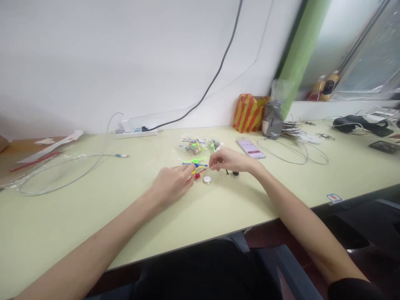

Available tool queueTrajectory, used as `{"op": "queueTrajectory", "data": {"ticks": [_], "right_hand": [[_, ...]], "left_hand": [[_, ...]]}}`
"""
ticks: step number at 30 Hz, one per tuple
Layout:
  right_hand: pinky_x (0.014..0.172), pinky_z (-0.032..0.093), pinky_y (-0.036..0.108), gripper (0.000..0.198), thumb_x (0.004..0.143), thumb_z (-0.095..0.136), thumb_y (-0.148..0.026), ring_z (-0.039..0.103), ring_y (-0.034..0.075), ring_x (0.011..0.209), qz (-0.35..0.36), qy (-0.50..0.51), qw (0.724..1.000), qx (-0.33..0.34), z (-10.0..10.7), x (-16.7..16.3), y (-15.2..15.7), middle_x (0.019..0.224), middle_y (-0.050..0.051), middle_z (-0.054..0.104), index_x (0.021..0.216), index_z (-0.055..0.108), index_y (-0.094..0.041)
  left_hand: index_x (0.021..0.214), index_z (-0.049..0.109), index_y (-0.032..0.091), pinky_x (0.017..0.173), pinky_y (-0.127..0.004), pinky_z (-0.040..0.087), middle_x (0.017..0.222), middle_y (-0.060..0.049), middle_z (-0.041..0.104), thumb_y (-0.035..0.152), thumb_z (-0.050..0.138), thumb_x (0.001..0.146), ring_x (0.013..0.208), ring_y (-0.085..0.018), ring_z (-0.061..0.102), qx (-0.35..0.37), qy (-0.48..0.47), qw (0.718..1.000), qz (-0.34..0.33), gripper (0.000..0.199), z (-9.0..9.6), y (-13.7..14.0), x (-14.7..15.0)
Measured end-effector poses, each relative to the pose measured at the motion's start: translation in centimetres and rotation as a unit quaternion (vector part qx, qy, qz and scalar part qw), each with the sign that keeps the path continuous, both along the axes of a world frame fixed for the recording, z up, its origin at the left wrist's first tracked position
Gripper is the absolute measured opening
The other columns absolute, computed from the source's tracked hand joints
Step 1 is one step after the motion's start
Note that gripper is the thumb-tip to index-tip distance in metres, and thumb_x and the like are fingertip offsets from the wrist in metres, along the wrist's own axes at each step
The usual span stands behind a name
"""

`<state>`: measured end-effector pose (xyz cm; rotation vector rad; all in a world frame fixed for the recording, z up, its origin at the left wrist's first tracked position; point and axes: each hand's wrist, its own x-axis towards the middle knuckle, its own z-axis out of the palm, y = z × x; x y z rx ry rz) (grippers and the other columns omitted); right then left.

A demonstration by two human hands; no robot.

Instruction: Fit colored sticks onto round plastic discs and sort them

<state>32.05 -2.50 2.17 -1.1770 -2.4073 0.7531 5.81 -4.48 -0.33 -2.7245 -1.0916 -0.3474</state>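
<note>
Left forearm [106, 237] up front; left fingers [187, 171] curl at the blue piece [201, 165], right fingers [214, 160] bunched just beside it. Can't tell if either's gripping anything. Steady, light touch imo.

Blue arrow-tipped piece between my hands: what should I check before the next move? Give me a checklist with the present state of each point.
1. Left hand at the blue arrow-tipped piece: ok, fingertips overlap it in view.
2. Right hand holding something: cannot tell, the fingertips are too small and blurred.
3. White round piece uncovered by either hand: ok, in plain view.
4. Red round piece well away from the left hand: not ok, it sits right beside the fingers.
5. Black round piece free of contact with the right hand: cannot tell from this angle.
6. Phone screen lit: ok.
</note>
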Motion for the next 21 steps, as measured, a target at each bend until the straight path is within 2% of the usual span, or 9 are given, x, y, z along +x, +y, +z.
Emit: {"op": "queueTrajectory", "data": {"ticks": [2,4,7,11,15,18,21], "right_hand": [[0.062,0.038,0.026,0.012,0.086,0.063,-0.024,0.059,0.015,0.068,-0.068,-0.032,0.997,0.032,0.3,1.7,0.4,0.074,0.003,0.070,0.084,0.071,-0.016],[0.061,0.036,0.026,0.009,0.083,0.066,-0.023,0.059,0.015,0.066,-0.122,-0.085,0.989,0.026,0.3,3.2,0.8,0.074,0.003,0.070,0.081,0.071,-0.016],[0.060,0.035,0.026,0.016,0.086,0.066,-0.030,0.059,0.015,0.066,-0.124,-0.119,0.985,0.004,-0.3,3.5,1.4,0.076,0.004,0.070,0.081,0.071,-0.016],[0.058,0.032,0.027,0.026,0.087,0.068,-0.040,0.055,0.014,0.065,-0.131,-0.164,0.977,0.030,-1.3,1.0,1.2,0.077,0.005,0.069,0.077,0.069,-0.016],[0.056,0.032,0.026,0.016,0.085,0.066,-0.027,0.054,0.013,0.061,-0.124,-0.181,0.976,-0.008,-1.4,-0.8,0.6,0.075,0.005,0.069,0.074,0.065,-0.015],[0.055,0.033,0.025,0.012,0.081,0.064,-0.020,0.054,0.012,0.060,-0.114,-0.153,0.982,0.002,-0.7,-0.2,0.1,0.072,0.004,0.068,0.070,0.062,-0.015],[0.054,0.035,0.024,0.013,0.082,0.062,-0.023,0.055,0.012,0.059,-0.095,-0.066,0.993,-0.011,0.2,0.8,-0.3,0.068,0.003,0.067,0.072,0.061,-0.016]], "left_hand": [[0.125,0.058,0.019,0.074,-0.032,0.047,0.111,-0.010,0.068,0.022,0.040,0.101,0.101,-0.024,0.066,0.020,-0.022,0.998,-0.063,0.030,-0.1,-0.2,0.3],[0.135,0.054,0.018,0.089,-0.036,0.048,0.121,-0.012,0.064,0.016,0.040,0.100,0.114,-0.025,0.061,0.024,-0.014,0.991,-0.133,0.037,-0.3,-0.4,0.7],[0.137,0.053,0.018,0.101,-0.042,0.044,0.131,-0.013,0.060,0.014,0.042,0.100,0.124,-0.027,0.056,0.012,0.014,0.983,-0.183,0.040,-0.9,-0.5,1.2],[0.136,0.056,0.018,0.106,-0.044,0.043,0.134,-0.012,0.060,0.014,0.042,0.100,0.126,-0.027,0.055,-0.008,0.015,0.981,-0.193,0.039,-1.2,-0.2,1.0],[0.133,0.058,0.019,0.106,-0.044,0.043,0.132,-0.012,0.061,0.014,0.040,0.100,0.125,-0.026,0.054,-0.025,-0.006,0.982,-0.188,0.038,-0.9,0.0,0.4],[0.139,0.054,0.019,0.104,-0.044,0.045,0.133,-0.013,0.059,0.014,0.038,0.101,0.126,-0.027,0.054,-0.026,-0.022,0.985,-0.171,0.041,-0.8,0.1,0.3],[0.147,0.043,0.018,0.104,-0.044,0.045,0.140,-0.014,0.054,0.013,0.040,0.099,0.129,-0.027,0.052,-0.014,-0.064,0.988,-0.141,0.048,-0.9,0.2,0.4]]}}
